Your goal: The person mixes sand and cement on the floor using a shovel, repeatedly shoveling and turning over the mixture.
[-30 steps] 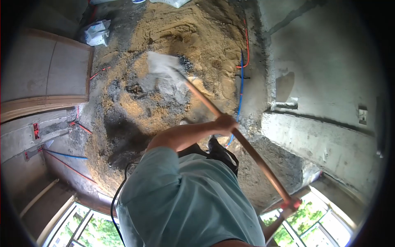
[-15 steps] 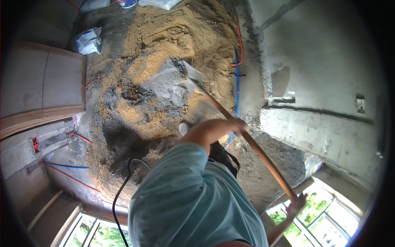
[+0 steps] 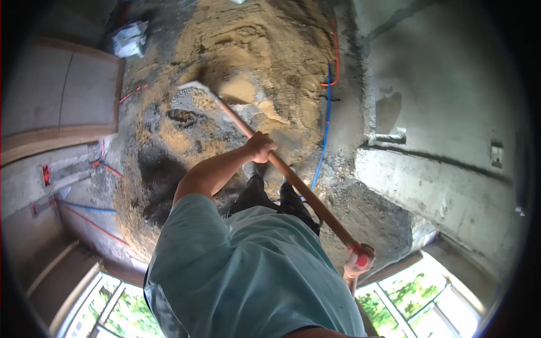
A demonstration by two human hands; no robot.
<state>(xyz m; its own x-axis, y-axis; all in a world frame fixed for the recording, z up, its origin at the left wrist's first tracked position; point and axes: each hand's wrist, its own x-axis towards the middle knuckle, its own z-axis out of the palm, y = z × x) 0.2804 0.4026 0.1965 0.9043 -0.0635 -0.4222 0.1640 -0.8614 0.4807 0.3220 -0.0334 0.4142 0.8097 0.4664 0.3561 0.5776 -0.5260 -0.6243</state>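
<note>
A long wooden-handled shovel [image 3: 313,203] runs diagonally across my body. My left hand [image 3: 260,147] is wrapped round the shaft above my feet, nearer the blade. Lower right, beside my hip, my right hand [image 3: 353,267] grips the handle near its red end. The pale-edged blade [image 3: 195,85] is at the sand pile [image 3: 242,42], over a patch of grey powder and yellow sand. Whether the blade carries a load is hard to tell.
A white bag [image 3: 129,39] lies far left, near a panelled board [image 3: 84,93]. Blue pipe [image 3: 327,121] and red pipe [image 3: 337,53] run along the floor at right, beside a concrete ledge [image 3: 417,174]. Windows [image 3: 406,298] stand behind me.
The shovel blade has swung left across the pile. Both hands have moved left with the handle, and the grey powder heap looks spread and partly covered by sand.
</note>
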